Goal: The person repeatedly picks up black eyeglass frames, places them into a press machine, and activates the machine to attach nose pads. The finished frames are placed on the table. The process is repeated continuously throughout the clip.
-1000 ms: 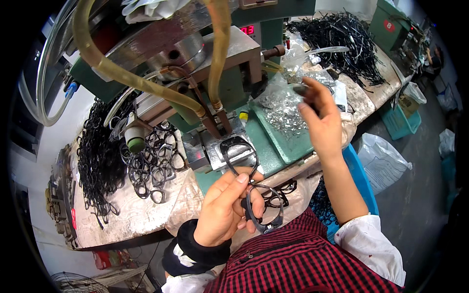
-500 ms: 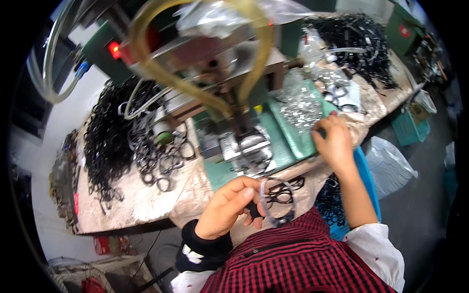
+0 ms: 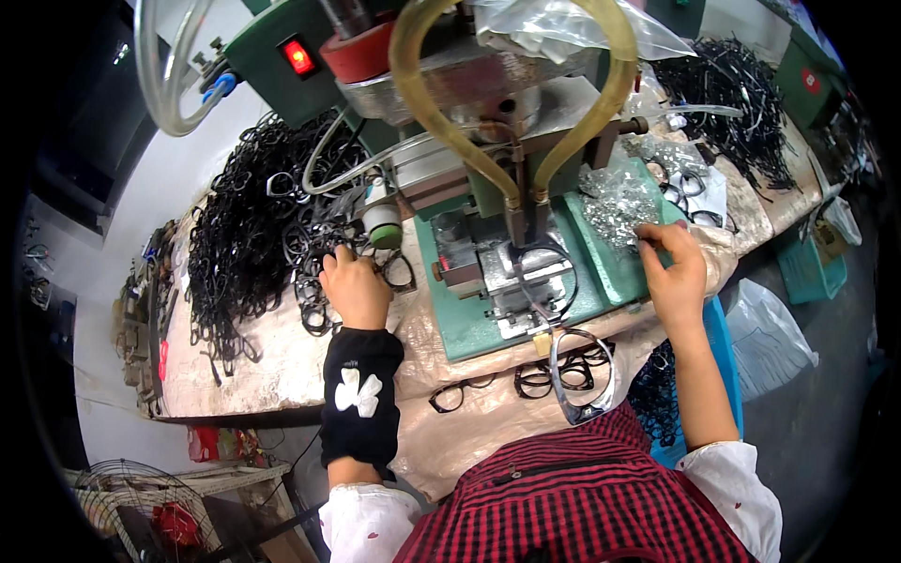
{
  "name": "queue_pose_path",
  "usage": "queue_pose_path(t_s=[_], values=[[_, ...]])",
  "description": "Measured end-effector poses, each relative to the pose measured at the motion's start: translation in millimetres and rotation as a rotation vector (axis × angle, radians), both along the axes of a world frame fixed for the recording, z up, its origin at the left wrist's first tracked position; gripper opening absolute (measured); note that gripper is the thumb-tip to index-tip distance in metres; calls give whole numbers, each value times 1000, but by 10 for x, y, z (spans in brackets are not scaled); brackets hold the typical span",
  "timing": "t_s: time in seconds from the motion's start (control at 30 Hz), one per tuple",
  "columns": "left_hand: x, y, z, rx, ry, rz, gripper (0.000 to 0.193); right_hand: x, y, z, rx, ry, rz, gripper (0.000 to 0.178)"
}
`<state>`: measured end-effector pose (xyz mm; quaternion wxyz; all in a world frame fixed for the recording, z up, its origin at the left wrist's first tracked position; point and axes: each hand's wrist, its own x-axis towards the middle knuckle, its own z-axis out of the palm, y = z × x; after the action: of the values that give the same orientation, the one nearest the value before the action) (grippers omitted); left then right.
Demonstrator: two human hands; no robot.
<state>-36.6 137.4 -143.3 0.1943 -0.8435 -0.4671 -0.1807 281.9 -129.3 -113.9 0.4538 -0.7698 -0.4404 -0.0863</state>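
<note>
My left hand (image 3: 357, 293) reaches into the edge of a heap of dark eyeglass frames (image 3: 249, 188), fingers apart and touching the nearest ones. My right hand (image 3: 678, 277) is at the front of a pile of small shiny metal parts (image 3: 618, 202) on the machine's green base (image 3: 455, 328). Its thumb and forefinger are pinched; what lies between them is too small to make out. Between my hands, a dark eyeglass frame (image 3: 571, 298) sits at the metal fixture (image 3: 511, 298) under the machine head. A clear-and-dark eyeglass frame (image 3: 556, 375) hangs at the table's front edge.
Several black eyeglass frames (image 3: 540, 380) lie along the front edge. A machine with a yellowish hose loop (image 3: 404, 56) and lit red switch (image 3: 297, 56) rises ahead. Black strips (image 3: 727, 98) are heaped at far right. A blue basket (image 3: 718, 375) of dark pieces stands below my right arm.
My left hand has let go of the clear frame and moved left to the heap. My right hand stays by the metal parts. The view has shifted, with the machine now further right.
</note>
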Motion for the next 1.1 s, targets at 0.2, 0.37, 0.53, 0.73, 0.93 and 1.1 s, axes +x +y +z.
queue_pose_path(t_s=[0.2, 0.37, 0.53, 0.73, 0.93, 1.1], values=[[-26, -169, 184, -78, -470, -139, 11, 60, -496, 12, 30, 284, -74, 15], [-15, -174, 227, -371, -1045, -334, 6, -277, -28, 678, 100, 302, 345, 20], [35, -512, 92, -646, -1454, -417, 9, -573, 587, 793, 300, 654, 499, 39], [406, -1033, 837, -495, -1694, -779, 10, -612, 599, 726, 329, 811, 478, 46], [674, -891, 1458, -284, -1355, -1054, 14, -806, 621, 868, 383, 996, 552, 63], [588, -1163, 1275, -447, -1220, -1325, 15, -887, 298, 994, 291, 804, 615, 67]])
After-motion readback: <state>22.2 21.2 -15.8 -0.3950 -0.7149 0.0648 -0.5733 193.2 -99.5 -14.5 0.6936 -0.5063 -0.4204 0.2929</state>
